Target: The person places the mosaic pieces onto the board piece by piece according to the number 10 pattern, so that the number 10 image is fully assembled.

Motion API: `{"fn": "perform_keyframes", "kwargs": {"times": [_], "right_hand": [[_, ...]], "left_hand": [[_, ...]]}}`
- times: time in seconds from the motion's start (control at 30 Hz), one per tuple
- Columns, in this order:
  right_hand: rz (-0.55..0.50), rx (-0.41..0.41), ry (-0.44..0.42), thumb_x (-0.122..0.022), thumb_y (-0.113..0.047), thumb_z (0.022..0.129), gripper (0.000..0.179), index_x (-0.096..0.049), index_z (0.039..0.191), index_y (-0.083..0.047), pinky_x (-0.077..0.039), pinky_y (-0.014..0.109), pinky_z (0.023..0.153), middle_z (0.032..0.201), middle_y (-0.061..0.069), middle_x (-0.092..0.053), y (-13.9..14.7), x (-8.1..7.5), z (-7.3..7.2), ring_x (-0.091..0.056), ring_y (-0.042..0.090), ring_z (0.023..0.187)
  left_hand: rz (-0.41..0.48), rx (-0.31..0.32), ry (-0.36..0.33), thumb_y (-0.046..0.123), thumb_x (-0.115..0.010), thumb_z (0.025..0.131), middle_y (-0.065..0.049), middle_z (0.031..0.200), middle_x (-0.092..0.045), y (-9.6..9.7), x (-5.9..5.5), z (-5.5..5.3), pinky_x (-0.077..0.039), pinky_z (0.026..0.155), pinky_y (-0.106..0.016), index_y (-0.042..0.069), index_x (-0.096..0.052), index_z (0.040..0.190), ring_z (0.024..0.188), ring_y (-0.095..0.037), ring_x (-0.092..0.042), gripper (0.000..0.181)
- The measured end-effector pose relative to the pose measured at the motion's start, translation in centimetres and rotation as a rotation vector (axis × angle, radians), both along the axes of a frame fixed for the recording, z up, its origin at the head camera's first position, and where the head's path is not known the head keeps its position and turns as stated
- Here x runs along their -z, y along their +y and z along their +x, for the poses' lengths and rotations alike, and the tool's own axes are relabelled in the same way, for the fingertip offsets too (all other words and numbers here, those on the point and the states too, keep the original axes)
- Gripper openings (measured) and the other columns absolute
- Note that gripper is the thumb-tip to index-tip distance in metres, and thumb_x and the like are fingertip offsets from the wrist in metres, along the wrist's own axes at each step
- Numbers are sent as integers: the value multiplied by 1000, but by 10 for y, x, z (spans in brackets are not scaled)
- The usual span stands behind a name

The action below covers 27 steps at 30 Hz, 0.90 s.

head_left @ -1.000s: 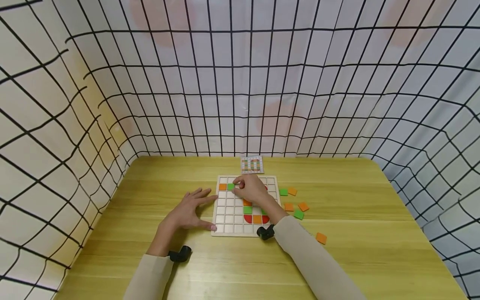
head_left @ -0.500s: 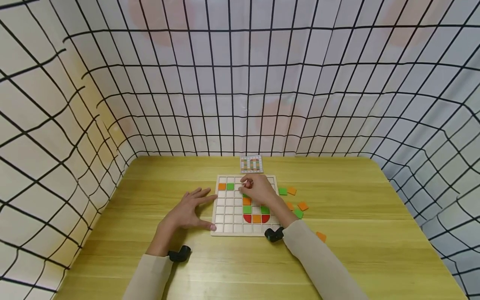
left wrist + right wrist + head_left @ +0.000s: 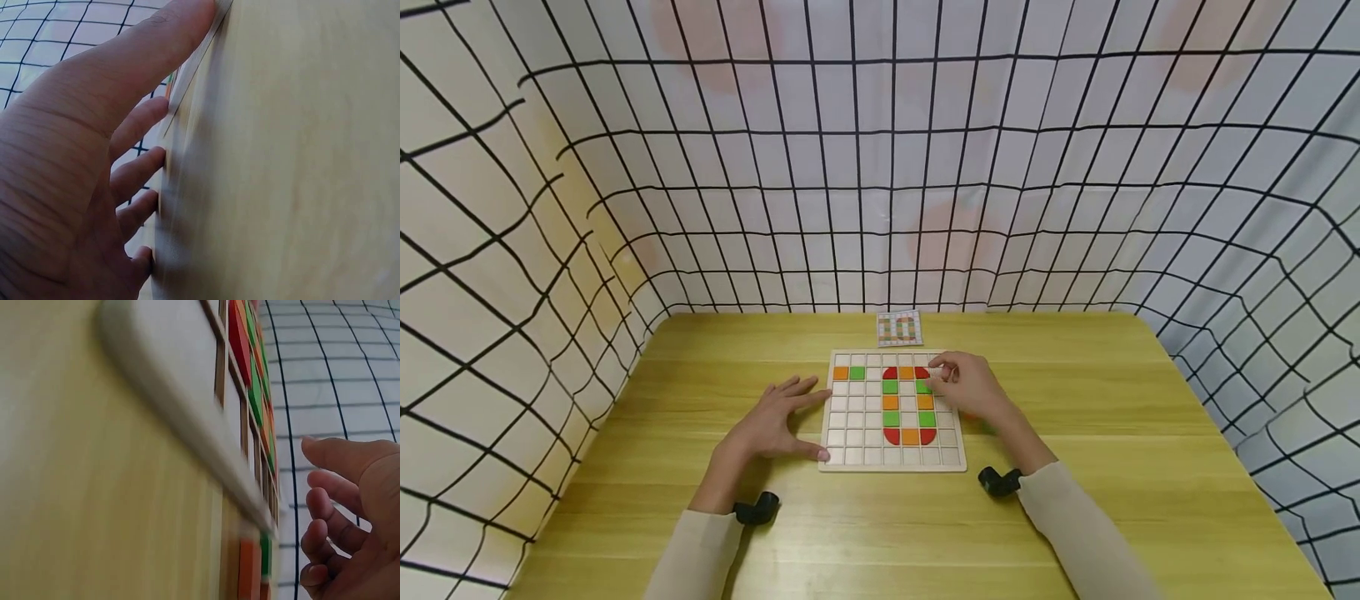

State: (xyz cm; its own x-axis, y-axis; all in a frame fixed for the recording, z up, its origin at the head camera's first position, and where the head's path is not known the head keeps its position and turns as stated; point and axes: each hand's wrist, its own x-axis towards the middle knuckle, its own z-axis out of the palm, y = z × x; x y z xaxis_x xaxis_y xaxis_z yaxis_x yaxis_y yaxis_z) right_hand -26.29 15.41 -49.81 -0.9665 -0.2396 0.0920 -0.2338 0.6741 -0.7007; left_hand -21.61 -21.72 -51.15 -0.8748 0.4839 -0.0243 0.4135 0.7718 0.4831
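A white grid board (image 3: 850, 450) lies on the table with coloured tiles in its cells. Red, orange and green tiles form a closed ring right of its middle, and a green tile (image 3: 857, 373) sits beside an orange tile (image 3: 841, 373) at upper left. Thumb and index fingertip of my left hand (image 3: 775, 421) touch the board's left edge, fingers spread. Over the board's right edge hovers my right hand (image 3: 973, 383), its fingers loosely bent. The right wrist view shows a gap between thumb and fingers, with nothing held.
A small printed pattern card (image 3: 898, 328) lies behind the board. Loose tiles beside the board's right edge, including an orange tile (image 3: 249, 569) and a green tile (image 3: 266, 553), are mostly hidden under my right hand in the head view. Black-gridded white walls (image 3: 880, 167) enclose the table.
My right hand has moved right from the upper middle of the board to its right edge, uncovering the top of the tile ring. The left hand has stayed at the left edge.
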Motion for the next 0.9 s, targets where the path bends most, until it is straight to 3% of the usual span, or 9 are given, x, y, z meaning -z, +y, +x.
{"fn": "perform_keyframes", "kwargs": {"times": [0.27, 0.57, 0.9], "right_hand": [[17, 42, -4, -79, -30, 92, 34, -71, 118, -9, -41, 29, 66, 88, 3, -60, 46, -1, 12, -49, 18, 75], [82, -9, 29, -78, -35, 93, 39, -72, 120, -7, -42, 26, 65, 90, 2, -61, 93, 4, 20, -49, 16, 75], [133, -107, -5, -79, -32, 93, 43, -70, 126, -6, -42, 24, 65, 95, 1, -63, 123, 7, 33, -49, 13, 77]], "left_hand": [[0, -3, 2, 68, -86, 68, -12, 169, -31, -1, 0, 0, -10, 125, -71, 27, -50, 154, 157, -44, -20, 102], [2, -6, -5, 69, -85, 68, -11, 169, -30, -2, 0, 0, -9, 125, -71, 28, -49, 155, 157, -44, -20, 102], [3, 4, -3, 69, -85, 68, -12, 169, -30, -1, -1, 1, -10, 124, -72, 27, -49, 155, 157, -44, -20, 102]]}}
